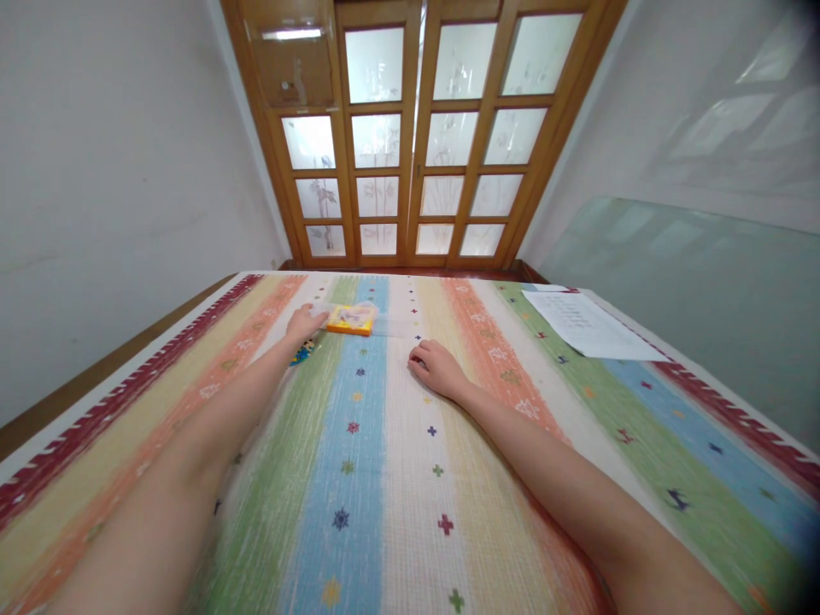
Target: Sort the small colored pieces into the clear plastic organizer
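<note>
A small yellow-orange box [349, 328] lies towards the far side of the table, with crumpled clear plastic wrap [366, 309] over it. My left hand [306, 322] is at the box's left side, its fingers closed on the edge of the wrap. Under my left wrist, a small blue, yellow and black piece [302, 352] is partly hidden by the arm. My right hand [438, 369] rests on the cloth, right of the box and nearer to me. Its fingers are curled together, and whatever they may hold is too small to make out.
A striped, patterned tablecloth [339, 444] covers the table. White printed sheets [586, 323] lie at the right edge. A pale glass-like panel [692, 299] stands along the right wall. Wooden doors with frosted panes [410, 128] rise beyond the far edge.
</note>
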A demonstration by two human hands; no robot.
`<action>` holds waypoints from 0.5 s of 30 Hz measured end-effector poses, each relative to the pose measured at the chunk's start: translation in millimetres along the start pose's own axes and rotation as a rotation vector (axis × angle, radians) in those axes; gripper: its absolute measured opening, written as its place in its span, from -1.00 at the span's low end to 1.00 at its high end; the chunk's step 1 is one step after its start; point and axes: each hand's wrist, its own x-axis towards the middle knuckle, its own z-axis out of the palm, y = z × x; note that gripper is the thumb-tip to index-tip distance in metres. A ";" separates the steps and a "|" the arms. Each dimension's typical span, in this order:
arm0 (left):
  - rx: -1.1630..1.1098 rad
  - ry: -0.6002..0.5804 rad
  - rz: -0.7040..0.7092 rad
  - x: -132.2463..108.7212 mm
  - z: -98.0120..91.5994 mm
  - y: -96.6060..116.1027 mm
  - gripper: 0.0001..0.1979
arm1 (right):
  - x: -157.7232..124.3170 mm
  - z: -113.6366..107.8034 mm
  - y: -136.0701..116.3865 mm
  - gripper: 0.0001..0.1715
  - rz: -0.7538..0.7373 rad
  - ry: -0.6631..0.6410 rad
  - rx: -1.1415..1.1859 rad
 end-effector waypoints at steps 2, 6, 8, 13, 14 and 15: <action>0.013 -0.028 0.045 -7.7 16.2 16.2 -0.23 | 0.2 -0.1 0.0 -0.80 0.002 0.001 0.000; 0.004 -0.046 0.118 -30.8 43.6 49.9 -0.25 | 0.1 0.7 0.8 -0.78 0.011 0.009 0.002; -0.010 -0.073 0.137 -42.7 54.1 65.4 -0.25 | -0.2 0.8 1.2 -0.77 0.030 0.028 0.007; -0.100 -0.120 0.197 -60.5 70.8 89.4 -0.26 | 0.4 -3.6 2.2 -0.75 0.143 0.247 -0.023; -0.116 -0.116 0.194 -61.6 71.9 90.4 -0.26 | 0.9 -4.9 3.3 -0.76 0.168 0.300 -0.036; -0.133 -0.109 0.189 -61.8 72.2 90.0 -0.26 | 1.4 -6.0 5.0 -0.77 0.193 0.343 -0.048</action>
